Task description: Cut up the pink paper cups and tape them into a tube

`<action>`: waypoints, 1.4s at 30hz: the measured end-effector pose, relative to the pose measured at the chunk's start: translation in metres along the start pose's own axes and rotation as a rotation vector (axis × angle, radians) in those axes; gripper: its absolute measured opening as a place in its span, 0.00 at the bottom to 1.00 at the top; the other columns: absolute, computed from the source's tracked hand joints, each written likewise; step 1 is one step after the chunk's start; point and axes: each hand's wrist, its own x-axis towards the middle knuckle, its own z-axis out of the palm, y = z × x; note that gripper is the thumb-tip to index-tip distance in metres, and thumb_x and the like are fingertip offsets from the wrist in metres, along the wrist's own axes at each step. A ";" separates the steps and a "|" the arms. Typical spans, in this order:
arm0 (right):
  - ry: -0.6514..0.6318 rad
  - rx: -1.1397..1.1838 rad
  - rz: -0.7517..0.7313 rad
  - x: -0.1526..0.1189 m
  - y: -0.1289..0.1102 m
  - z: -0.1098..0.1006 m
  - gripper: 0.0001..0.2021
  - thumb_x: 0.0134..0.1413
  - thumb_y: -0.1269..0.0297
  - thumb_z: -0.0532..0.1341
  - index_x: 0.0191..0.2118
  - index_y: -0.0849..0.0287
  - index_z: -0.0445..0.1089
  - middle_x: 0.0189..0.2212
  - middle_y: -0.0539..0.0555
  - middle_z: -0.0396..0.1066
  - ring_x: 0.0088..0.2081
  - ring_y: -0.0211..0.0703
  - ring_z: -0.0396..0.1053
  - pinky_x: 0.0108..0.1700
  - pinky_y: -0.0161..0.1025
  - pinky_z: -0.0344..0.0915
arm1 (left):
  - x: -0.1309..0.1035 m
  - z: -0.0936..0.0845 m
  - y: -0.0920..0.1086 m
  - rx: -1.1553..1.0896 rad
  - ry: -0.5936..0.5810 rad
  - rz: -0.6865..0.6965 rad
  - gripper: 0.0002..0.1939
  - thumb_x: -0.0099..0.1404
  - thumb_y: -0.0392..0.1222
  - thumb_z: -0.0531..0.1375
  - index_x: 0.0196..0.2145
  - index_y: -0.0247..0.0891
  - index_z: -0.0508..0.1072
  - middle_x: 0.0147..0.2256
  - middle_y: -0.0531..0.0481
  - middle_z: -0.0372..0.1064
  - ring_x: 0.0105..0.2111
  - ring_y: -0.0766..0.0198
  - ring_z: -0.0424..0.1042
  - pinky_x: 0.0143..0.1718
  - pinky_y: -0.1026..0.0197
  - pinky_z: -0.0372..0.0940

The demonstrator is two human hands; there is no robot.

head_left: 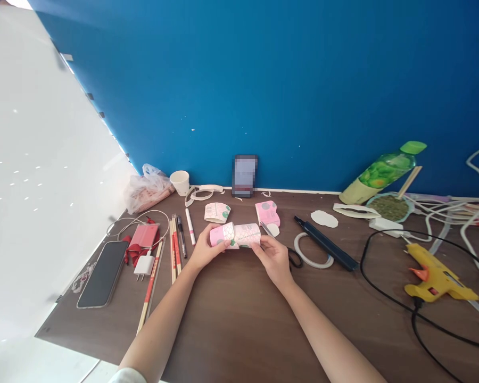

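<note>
Above the middle of the table, two curved pieces of printed paper cup meet end to end. My left hand (205,251) is closed on the pink-and-white cup piece (221,234), thumb along its lower edge. The paler cup piece (248,232) with a grey and green print is pinched in my right hand (274,259). Whether the two pieces are joined or only overlap, I cannot tell. Behind them lie another printed cup piece (217,211) and a pink cup piece (267,211). Scissors (296,258) rest beside my right hand, partly hidden by it.
A yellow glue gun (435,276) with a looping black cable lies at right. Near it are a tilted green bottle (379,173), a bowl (389,207) and a white ring (299,252). Chopsticks (173,250), pens (181,236) and a phone (104,274) lie left.
</note>
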 end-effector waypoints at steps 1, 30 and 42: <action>-0.013 -0.003 0.008 0.000 -0.001 0.000 0.09 0.46 0.57 0.65 0.30 0.56 0.71 0.29 0.54 0.73 0.33 0.48 0.71 0.40 0.45 0.68 | 0.000 0.000 -0.001 0.002 0.004 0.009 0.25 0.50 0.50 0.65 0.41 0.35 0.65 0.32 0.51 0.66 0.28 0.67 0.67 0.27 0.65 0.67; -0.060 0.156 -0.001 0.005 0.006 -0.003 0.21 0.48 0.58 0.64 0.49 0.52 0.65 0.53 0.57 0.65 0.56 0.52 0.61 0.57 0.51 0.59 | -0.003 0.000 -0.003 0.292 0.074 0.324 0.27 0.49 0.45 0.68 0.45 0.37 0.65 0.43 0.44 0.67 0.44 0.56 0.68 0.46 0.54 0.64; -0.054 0.187 0.014 0.006 0.007 -0.004 0.24 0.44 0.58 0.67 0.49 0.51 0.64 0.52 0.57 0.65 0.55 0.53 0.62 0.53 0.50 0.64 | -0.002 -0.001 -0.012 0.640 0.082 0.718 0.24 0.55 0.40 0.64 0.48 0.40 0.61 0.50 0.40 0.64 0.54 0.53 0.63 0.53 0.47 0.61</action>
